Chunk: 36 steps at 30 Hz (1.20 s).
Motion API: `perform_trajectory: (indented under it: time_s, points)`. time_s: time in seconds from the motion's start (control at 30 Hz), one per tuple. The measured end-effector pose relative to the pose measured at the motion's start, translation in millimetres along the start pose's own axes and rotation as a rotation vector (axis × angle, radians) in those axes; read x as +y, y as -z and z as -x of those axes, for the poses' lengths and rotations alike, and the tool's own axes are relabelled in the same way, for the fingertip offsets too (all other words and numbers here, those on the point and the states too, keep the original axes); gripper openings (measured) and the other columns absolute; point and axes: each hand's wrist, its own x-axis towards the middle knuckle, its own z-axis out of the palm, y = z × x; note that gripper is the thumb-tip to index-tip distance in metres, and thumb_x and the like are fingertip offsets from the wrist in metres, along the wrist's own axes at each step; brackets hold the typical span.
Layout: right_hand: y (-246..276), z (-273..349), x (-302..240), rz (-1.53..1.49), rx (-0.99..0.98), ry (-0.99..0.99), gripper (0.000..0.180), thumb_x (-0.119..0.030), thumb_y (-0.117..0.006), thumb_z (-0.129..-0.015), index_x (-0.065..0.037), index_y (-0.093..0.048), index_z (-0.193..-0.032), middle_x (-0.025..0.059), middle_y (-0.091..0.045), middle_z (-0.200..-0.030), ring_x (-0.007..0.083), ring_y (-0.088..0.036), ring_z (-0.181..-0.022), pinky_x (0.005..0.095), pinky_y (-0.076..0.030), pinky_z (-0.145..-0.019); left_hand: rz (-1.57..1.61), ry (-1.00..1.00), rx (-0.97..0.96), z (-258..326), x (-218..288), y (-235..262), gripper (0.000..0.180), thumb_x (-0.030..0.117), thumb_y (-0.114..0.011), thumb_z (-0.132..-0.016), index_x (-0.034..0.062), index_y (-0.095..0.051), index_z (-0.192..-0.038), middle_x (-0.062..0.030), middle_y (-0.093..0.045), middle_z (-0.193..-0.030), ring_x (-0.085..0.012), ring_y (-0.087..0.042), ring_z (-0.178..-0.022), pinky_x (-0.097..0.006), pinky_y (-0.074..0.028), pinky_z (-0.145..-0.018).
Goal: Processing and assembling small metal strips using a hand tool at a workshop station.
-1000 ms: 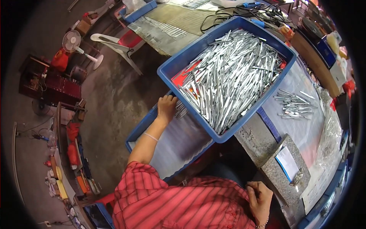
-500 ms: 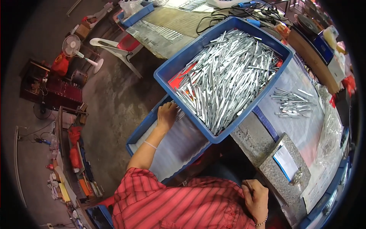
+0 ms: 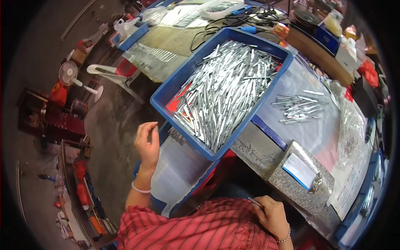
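My left hand (image 3: pixel 148 145) is raised above the left edge of the lower blue tray (image 3: pixel 157 204), its fingers loosely bent and apart, holding nothing. Beside it, several thin metal pieces (image 3: pixel 177 136) lie in that lower tray, partly covered by the upper blue tray (image 3: pixel 216 156). The upper tray is heaped with slim silvery metal blades (image 3: pixel 227 91), with a bit of red showing at its left. Close to my body on the right, my right hand (image 3: pixel 271 213) is closed on a thin metal piece (image 3: pixel 255 202); most of the piece is hidden by the fingers.
On the table right of the trays lies a loose pile of metal pieces (image 3: pixel 298 107) on a plastic sheet. A stone block (image 3: pixel 287 183) bears a notepad (image 3: pixel 300 170). Cables (image 3: pixel 254 18) tangle at the back. A white chair (image 3: pixel 112 74) and a fan (image 3: pixel 68 74) stand left.
My left hand has come away from the metal pieces in the lower tray and its fingers have spread. My right hand stays near my body. The whole view has shifted slightly.
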Motion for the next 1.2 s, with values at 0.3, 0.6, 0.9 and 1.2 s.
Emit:
perform_trajectory:
  time_s: [0.3,0.6,0.9,1.2]
  points:
    - [4,13,1,0.062,-0.143,0.148,0.021,-0.015,-0.066,-0.081,-0.005,-0.059,-0.098,0.0111,-0.06,-0.084,0.0313,-0.062,-0.067,0.0389,-0.051,-0.056,0.489,-0.51,-0.773,-60,195,-28,0.015,-0.003,-0.062,-0.082,-0.0007,-0.064,-0.096,-0.0164,-0.063,-0.088,-0.0312,-0.063,-0.078,-0.034,-0.051,-0.07]
    - [11,64,8,0.019,0.076,-0.003,0.018,-0.019,-0.066,-0.086,-0.004,-0.063,-0.097,0.0125,-0.063,-0.081,0.0318,-0.064,-0.069,0.0376,-0.053,-0.058,0.067,-0.742,-0.821,-92,272,-308,0.021,0.014,-0.056,-0.081,0.0034,-0.068,-0.093,-0.0192,-0.066,-0.097,-0.0372,-0.062,-0.093,-0.045,-0.049,-0.083]
    - [32,91,18,-0.092,0.277,-0.114,0.016,-0.018,-0.06,-0.089,-0.003,-0.064,-0.091,0.0179,-0.064,-0.083,0.0365,-0.064,-0.076,0.0417,-0.051,-0.064,-0.057,-0.601,-0.937,-79,263,-428,0.018,0.021,-0.065,-0.072,0.0046,-0.071,-0.074,-0.0192,-0.068,-0.08,-0.036,-0.066,-0.079,-0.043,-0.052,-0.074]
    - [39,78,19,-0.041,0.181,-0.069,0.018,-0.02,-0.061,-0.089,-0.003,-0.064,-0.095,0.0179,-0.065,-0.085,0.0364,-0.064,-0.078,0.0418,-0.051,-0.064,-0.189,-0.84,-0.978,-101,267,-388,0.028,0.024,-0.06,-0.077,-0.0009,-0.062,-0.089,-0.0244,-0.066,-0.088,-0.0416,-0.064,-0.08,-0.048,-0.051,-0.074]
